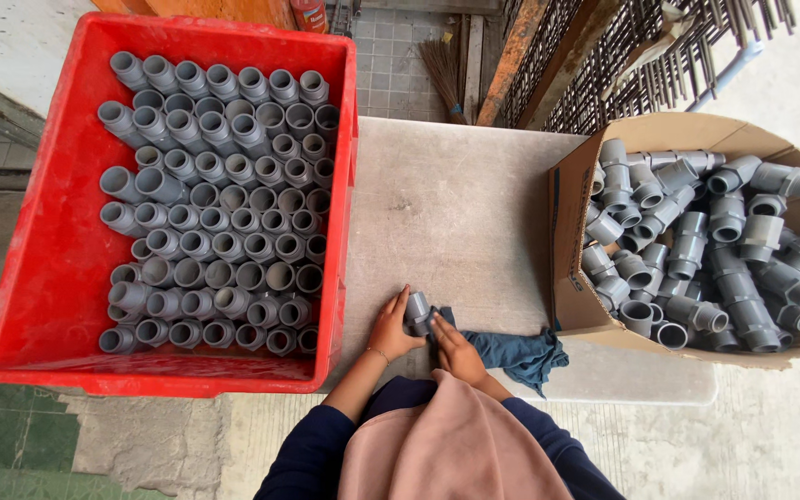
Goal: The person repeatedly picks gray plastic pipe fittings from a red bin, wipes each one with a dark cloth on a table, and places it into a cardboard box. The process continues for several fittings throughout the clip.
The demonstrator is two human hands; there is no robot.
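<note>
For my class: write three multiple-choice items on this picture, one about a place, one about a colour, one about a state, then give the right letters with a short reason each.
1. Where does the cardboard box of loose grey fittings stand?
A. on the right end of the table
B. inside the crate
C. on the floor

2. What colour is the crate that holds the fittings set in rows?
A. blue
B. red
C. green

3. What is the left hand doing?
A. lying flat
B. reaching into the crate
C. holding a grey fitting

Answers: A, it sits on the table's right end; B, its walls are plainly red; C, its fingers wrap the fitting while the right hand presses a blue cloth on it.
</note>
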